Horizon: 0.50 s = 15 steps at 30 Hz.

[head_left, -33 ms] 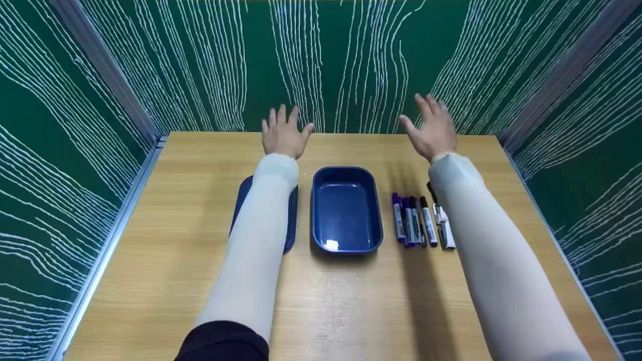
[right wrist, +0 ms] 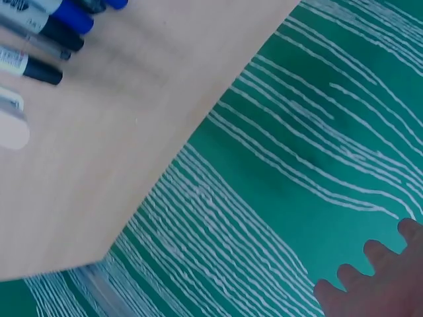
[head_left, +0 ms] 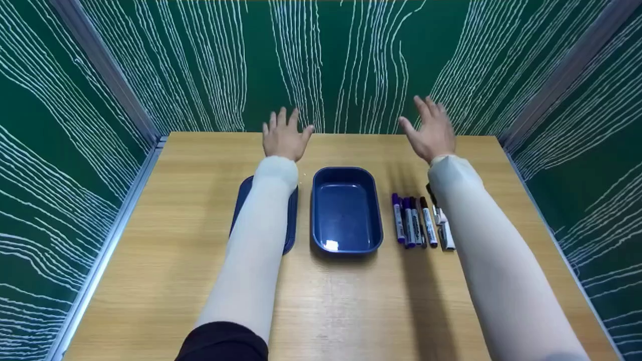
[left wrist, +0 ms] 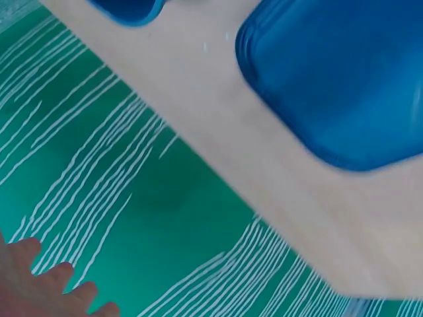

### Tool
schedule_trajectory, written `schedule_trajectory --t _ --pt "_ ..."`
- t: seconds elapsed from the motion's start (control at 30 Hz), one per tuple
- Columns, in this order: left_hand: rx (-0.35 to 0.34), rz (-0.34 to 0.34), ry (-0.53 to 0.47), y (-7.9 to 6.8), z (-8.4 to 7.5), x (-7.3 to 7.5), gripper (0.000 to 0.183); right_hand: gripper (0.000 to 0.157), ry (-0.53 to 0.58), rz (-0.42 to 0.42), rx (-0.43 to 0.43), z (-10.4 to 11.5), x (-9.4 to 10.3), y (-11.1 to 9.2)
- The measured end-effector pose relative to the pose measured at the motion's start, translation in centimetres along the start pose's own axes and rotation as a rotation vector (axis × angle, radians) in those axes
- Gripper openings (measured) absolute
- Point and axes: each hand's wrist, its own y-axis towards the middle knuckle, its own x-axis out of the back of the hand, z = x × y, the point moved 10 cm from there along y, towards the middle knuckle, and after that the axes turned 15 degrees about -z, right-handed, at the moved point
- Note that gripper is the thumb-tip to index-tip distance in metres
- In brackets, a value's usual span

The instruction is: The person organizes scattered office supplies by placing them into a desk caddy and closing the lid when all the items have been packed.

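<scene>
My left hand [head_left: 285, 138] is held out over the far edge of the table, fingers spread and nothing in it. Likewise my right hand [head_left: 432, 131] reaches past that edge on the right, empty, with its thumb held apart. Between the forearms sits a deep blue box [head_left: 347, 215] with nothing inside. Under my left forearm lies a flat blue lid [head_left: 292, 220], partly covered by the sleeve. Several markers [head_left: 411, 223] with purple and dark caps lie side by side to the right of the box. Fingertips show at the lower corner of each wrist view.
Beside the markers are small white items [head_left: 445, 233] and a black item [head_left: 431, 193], partly hidden by my right sleeve. Green panels with white wavy lines [head_left: 331, 65] enclose the wooden table [head_left: 331, 306] at the back and sides, joined by metal posts [head_left: 108, 65].
Both hands have shifted very slightly back toward my body. The box, lid and markers have stayed in place.
</scene>
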Motion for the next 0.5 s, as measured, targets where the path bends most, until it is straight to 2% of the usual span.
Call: schedule_trajectory --t 0.1,0.2,0.37,0.5 --pt "0.0 -0.006 -0.027 -0.3 0.1 -0.6 0.068 0.073 0.024 0.001 -0.011 -0.2 -0.4 -0.7" --pt "-0.001 -0.016 -0.074 -1.1 0.5 -1.8 0.066 0.072 0.079 0.004 -0.028 -0.7 -1.6 -2.1" --pt "0.02 -0.02 -0.146 -3.1 1.8 -3.7 0.06 0.072 0.172 0.007 -0.053 -1.6 -4.2 -5.1" --pt "0.071 0.006 -0.217 -4.8 2.6 -5.3 0.059 0.071 0.223 -0.002 -0.073 -2.6 -5.6 -7.4"
